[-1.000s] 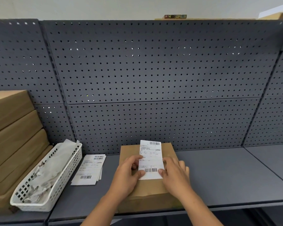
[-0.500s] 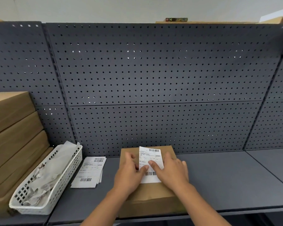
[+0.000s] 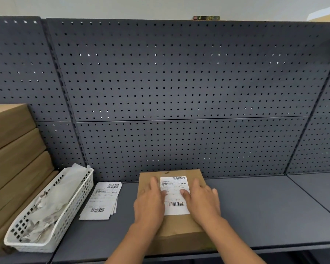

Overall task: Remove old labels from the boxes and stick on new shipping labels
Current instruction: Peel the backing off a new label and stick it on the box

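- The cardboard box lay flat in the middle of the dark grey shelf, reaching from near the back edge to the front edge.
- A white shipping label sat on top of the box, over its far half, long side running away from me, with one barcode at its far end and another near its near end.
- My left hand lay flat on the box at the label's left edge, fingers straight and spread, thumb on the paper.
- My right hand lay flat at the label's right edge in the same way, fingers stretched out, thumb pressing on the paper.
- Both hands gripped nothing and stayed apart, the label's middle showing between them.
- A loose stack of printed labels lay on the shelf just left of the box, not touching it.
- Further left stood a white plastic basket holding crumpled peeled paper.
- Beside the basket, at the shelf's left end, flat cardboard boxes were piled up.
- A perforated back panel rose behind the back edge.
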Available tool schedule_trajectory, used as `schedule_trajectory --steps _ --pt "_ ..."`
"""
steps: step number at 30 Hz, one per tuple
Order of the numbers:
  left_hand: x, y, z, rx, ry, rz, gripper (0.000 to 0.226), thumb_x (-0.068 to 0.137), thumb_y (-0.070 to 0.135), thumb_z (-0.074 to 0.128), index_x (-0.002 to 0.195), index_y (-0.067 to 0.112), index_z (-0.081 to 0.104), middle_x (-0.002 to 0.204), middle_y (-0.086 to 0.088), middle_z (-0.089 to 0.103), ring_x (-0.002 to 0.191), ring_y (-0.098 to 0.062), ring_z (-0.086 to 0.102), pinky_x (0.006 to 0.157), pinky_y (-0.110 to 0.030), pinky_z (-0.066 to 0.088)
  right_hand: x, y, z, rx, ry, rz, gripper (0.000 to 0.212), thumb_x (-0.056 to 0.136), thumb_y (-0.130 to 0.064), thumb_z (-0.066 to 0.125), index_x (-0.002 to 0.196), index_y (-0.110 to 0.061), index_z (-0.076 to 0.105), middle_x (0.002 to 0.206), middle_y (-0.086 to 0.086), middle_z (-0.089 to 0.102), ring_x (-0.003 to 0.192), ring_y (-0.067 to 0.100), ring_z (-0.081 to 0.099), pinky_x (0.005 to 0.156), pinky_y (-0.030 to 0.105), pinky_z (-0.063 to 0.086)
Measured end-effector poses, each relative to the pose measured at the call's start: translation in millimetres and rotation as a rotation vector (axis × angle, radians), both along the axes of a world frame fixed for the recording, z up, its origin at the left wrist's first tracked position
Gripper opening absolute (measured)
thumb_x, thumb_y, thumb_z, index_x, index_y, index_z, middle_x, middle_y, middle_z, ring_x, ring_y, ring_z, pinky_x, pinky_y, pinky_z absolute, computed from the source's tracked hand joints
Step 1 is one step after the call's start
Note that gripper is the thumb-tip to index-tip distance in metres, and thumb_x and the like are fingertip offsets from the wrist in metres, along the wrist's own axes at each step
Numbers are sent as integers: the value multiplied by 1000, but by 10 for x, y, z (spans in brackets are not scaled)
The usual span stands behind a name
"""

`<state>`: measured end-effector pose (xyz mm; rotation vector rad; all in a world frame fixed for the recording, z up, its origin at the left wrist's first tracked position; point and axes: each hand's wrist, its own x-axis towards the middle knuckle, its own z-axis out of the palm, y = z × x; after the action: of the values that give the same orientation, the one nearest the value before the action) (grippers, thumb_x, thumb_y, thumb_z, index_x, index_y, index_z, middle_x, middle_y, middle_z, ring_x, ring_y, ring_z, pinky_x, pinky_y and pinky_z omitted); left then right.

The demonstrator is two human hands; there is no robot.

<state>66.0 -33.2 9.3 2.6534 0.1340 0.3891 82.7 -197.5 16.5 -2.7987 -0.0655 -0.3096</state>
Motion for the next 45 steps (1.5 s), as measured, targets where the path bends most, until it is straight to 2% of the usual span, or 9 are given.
schedule_trajectory --steps 5,9,12,17,24,27,31,36,45 --pt "6 -17 36 65 33 -2 32 108 34 37 139 26 36 127 2 54 110 -23 56 80 -38 49 12 -26 -1 -14 -6 0 14 109 -34 34 101 -24 36 97 -5 68 90 20 58 84 38 38" --pt "154 -30 155 128 98 19 73 108 49 31 162 14 -2 129 2 61 106 -24 65 73 -36 42 113 -33 155 16 100 -6 39 104 -57 33 108 -19 43 104 0 67 96 28 67 78 39 47" --pt "261 -55 148 289 111 40 91 102 67 28 162 8 -7 123 3 66 105 -22 67 75 -36 46 186 30 183 -57 113 -29 64 95 -75 34 118 -18 49 115 2 67 105 29 66 74 38 43" --pt "303 -36 -63 379 11 128 84 98 68 18 159 11 33 127 -8 57 112 -27 53 91 -39 42 212 32 24 -102 -6 -76 67 89 -82 37 117 -22 49 112 -2 68 106 25 65 84 39 44" --pt "433 47 -89 254 108 118 54 109 52 25 150 19 36 141 -6 36 122 -26 37 102 -36 31 308 8 -61 -68 -4 -34 37 104 -56 36 119 -24 46 123 -5 56 111 19 50 92 37 38" --pt "477 21 -64 203 166 74 54 111 43 25 158 18 21 145 -6 31 129 -26 35 107 -36 30 319 -2 -30 -68 -2 -3 25 107 -42 35 120 -24 46 125 -5 57 110 18 51 91 36 36" --pt "603 43 49 148 219 69 44 108 44 28 138 18 45 138 -4 38 128 -24 41 105 -39 36 445 46 98 -87 72 -1 41 104 -53 33 117 -20 53 119 -2 65 111 22 60 95 40 34" --pt "661 -19 84 308 183 86 55 103 64 24 125 20 47 128 -3 52 119 -25 54 100 -38 38 570 201 64 -125 67 -92 66 95 -75 26 123 -22 54 126 0 57 120 23 50 94 45 37" --pt "834 56 -58 267 127 104 36 109 48 29 125 19 43 127 -2 57 116 -24 57 95 -37 41 695 184 -23 -106 78 -66 41 106 -47 31 128 -20 55 133 1 53 124 23 45 102 44 32"
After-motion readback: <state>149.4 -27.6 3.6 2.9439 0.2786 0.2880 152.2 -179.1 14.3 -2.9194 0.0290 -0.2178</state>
